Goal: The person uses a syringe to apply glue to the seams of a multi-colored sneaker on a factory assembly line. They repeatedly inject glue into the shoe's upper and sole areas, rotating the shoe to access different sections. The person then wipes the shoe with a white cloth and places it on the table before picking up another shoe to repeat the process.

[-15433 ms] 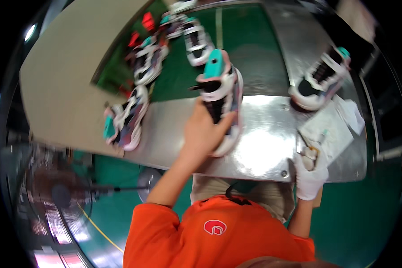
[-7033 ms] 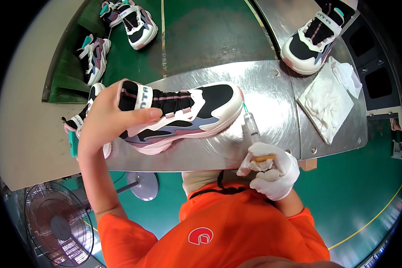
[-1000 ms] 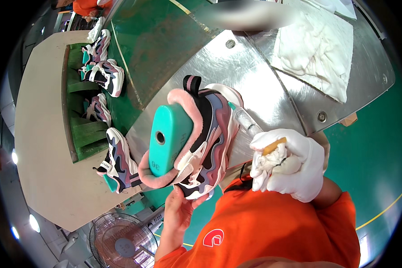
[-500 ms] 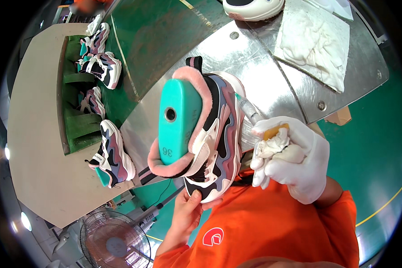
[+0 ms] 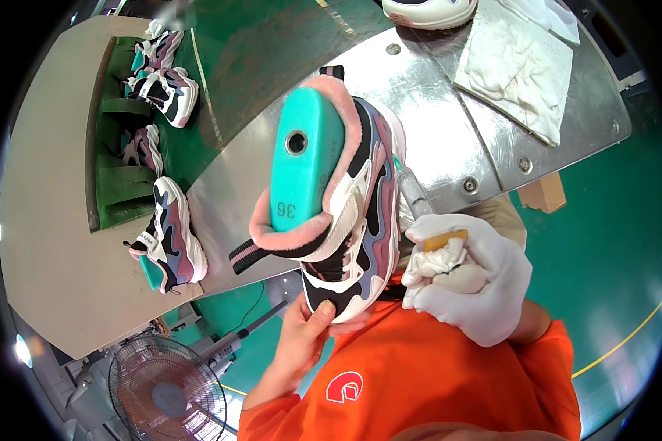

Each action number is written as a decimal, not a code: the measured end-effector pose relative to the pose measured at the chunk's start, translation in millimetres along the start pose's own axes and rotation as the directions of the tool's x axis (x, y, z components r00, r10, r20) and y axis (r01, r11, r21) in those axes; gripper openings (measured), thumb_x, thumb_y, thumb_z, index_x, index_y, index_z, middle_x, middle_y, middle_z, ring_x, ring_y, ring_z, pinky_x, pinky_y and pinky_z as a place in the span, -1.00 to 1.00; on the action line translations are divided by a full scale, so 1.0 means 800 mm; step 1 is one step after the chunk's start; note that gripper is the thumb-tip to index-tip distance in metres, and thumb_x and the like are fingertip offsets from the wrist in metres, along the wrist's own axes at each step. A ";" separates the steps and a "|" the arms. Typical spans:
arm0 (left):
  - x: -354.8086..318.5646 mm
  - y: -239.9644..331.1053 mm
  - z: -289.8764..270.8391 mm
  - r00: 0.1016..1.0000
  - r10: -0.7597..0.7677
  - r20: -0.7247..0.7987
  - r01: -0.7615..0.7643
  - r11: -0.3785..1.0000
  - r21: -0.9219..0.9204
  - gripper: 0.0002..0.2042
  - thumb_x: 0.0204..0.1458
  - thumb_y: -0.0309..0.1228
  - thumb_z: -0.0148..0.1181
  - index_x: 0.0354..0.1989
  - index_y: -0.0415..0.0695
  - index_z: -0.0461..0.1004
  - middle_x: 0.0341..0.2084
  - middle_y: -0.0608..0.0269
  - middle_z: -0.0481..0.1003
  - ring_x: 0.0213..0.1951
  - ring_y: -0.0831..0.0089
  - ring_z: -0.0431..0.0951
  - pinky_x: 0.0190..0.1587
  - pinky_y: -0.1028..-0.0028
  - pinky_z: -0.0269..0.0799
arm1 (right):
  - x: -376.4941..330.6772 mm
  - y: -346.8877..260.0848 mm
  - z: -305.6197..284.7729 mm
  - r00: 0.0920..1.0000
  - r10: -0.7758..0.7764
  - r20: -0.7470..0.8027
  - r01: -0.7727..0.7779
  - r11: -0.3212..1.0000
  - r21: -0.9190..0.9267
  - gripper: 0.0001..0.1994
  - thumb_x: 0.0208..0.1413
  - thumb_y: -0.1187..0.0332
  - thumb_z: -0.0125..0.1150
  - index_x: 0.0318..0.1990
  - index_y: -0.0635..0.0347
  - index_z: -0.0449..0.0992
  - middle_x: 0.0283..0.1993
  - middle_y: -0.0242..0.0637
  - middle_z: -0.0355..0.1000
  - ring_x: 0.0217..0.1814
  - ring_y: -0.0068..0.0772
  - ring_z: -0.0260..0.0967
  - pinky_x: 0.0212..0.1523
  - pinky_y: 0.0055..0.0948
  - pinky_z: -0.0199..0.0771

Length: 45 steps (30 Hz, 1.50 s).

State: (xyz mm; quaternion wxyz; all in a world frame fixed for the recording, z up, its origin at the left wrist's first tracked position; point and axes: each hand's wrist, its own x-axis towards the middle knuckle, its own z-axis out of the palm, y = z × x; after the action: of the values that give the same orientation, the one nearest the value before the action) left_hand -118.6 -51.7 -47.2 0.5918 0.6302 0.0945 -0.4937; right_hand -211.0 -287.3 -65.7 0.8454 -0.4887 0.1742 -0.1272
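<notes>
My bare left hand (image 5: 305, 328) grips the toe of a sneaker (image 5: 379, 220), thumb on top and fingers beneath. The sneaker is black, white, mauve and blue-grey with a pink plush collar, and a turquoise shoe last (image 5: 294, 184) fills its opening. In a white glove, my right hand (image 5: 485, 283) is closed around a clear syringe (image 5: 413, 192) whose thin greenish tip is at the sneaker's right side, by the sole edge. Whether the tip touches is hard to tell. A crumpled white cloth (image 5: 435, 262) and an amber-coloured piece (image 5: 445, 239) are also in that hand.
Several similar sneakers (image 5: 176, 231) rest along a green rack (image 5: 110, 147) on the left, beside a beige board (image 5: 48, 184). A metal table (image 5: 441, 110) bears a white cloth pad (image 5: 518, 70) and another shoe (image 5: 430, 13). A fan (image 5: 168, 397) stands lower left; a cardboard box (image 5: 543, 192) lies right.
The sneaker has shifted and turned slightly in view, its heel higher up. The syringe tip has moved along the sole edge from near the heel toward the toe. Both hands keep their holds.
</notes>
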 end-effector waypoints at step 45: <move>0.066 0.117 -0.108 0.427 0.823 0.374 -0.843 0.213 0.494 0.00 -0.31 -0.31 0.44 0.36 -0.22 -0.03 0.17 0.29 0.28 -0.02 0.53 0.40 0.04 0.52 0.34 | 0.163 -0.052 0.000 0.848 -0.223 0.480 0.336 0.928 -0.163 -0.69 -0.11 0.49 0.37 -0.16 0.28 0.47 -0.41 -0.36 0.44 -0.44 -0.63 0.38 -0.38 -0.62 0.42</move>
State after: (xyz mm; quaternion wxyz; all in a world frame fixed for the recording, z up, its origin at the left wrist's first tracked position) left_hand 17.4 -30.4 -41.0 0.5201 0.7275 -0.4341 -0.1083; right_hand -94.3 -357.7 -51.6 0.7690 -0.6237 -0.0873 -0.1099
